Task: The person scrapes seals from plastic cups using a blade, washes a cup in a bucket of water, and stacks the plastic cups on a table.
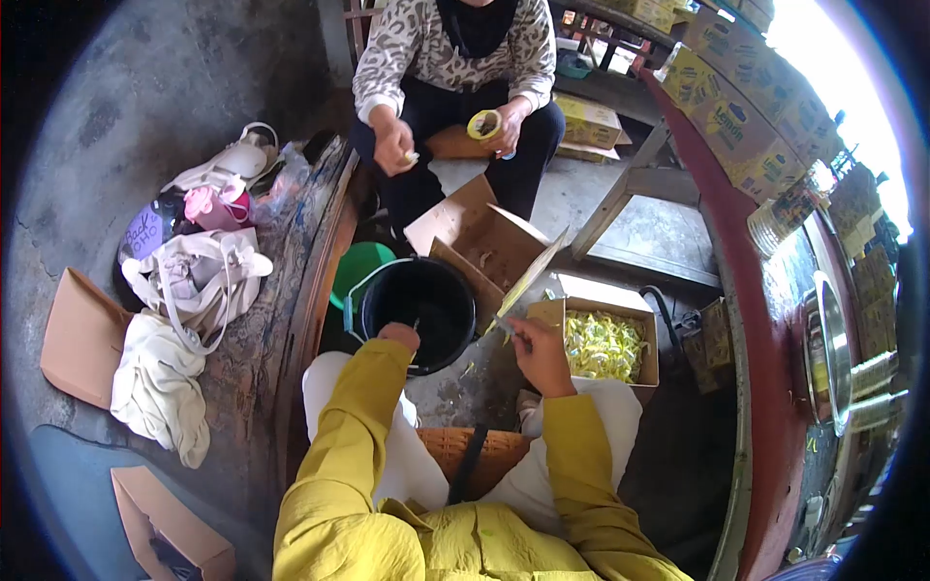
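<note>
Grey floor [441, 395] bears a bucket [426, 293] under left hand [399, 337], grip unclear, right hand [542, 356] pinching something pale [503, 326]

- Single head view: from above the wearer's lap [608, 412] at six o'clock, facing forward and down.
- Bucket [426, 300] near, just off centre; seated person [475, 63] farther, at twelve o'clock.
- Wide, round, dark-cornered.

A bucket [465, 320] stands on the floor [450, 399] just off the right edge of a bench [254, 373], whose left side carries bags [199, 281] and a cloth [160, 378]. A carton [484, 228] lies beyond the bucket; right of the bucket, a box [651, 349] holds packets [603, 344]. Stacked boxes [731, 131] line the right-hand table's [765, 426] far end.
</note>
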The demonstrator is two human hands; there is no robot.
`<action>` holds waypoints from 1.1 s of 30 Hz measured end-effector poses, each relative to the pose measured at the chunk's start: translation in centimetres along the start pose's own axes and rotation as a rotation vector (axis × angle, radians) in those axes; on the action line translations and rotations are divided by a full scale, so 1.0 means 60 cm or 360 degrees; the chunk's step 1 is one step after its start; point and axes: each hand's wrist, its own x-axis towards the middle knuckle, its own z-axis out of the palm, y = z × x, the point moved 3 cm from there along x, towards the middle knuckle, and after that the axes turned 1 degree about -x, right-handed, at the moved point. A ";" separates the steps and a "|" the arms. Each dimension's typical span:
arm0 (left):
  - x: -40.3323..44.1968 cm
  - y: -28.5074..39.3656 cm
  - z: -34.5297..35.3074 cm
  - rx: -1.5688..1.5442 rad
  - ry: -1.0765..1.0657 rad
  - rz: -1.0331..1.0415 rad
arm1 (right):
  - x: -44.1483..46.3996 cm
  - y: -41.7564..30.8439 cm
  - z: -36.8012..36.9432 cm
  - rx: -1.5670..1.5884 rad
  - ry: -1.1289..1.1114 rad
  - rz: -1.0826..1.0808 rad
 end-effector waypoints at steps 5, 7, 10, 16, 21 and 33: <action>0.008 -0.010 -0.005 -0.0173 0.0324 -0.0059 | 0.001 0.011 -0.003 0.0006 0.0083 -0.0084; -0.011 -0.009 -0.029 -0.0058 -0.0151 0.0104 | 0.005 0.011 -0.004 -0.0020 0.0082 -0.0083; -0.003 -0.005 -0.026 -0.0304 0.0144 -0.0035 | 0.006 0.015 -0.003 -0.0029 0.0051 -0.0020; -0.008 -0.001 -0.034 -0.0222 -0.0183 0.0005 | 0.008 0.010 -0.008 -0.0029 0.0030 0.0041; -0.022 0.002 -0.060 -0.0180 -0.0041 0.0006 | 0.010 0.014 -0.006 0.0003 0.0070 0.0010; -0.016 -0.004 -0.049 -0.0253 -0.0156 0.0068 | 0.008 0.036 0.005 0.0108 0.0157 0.0112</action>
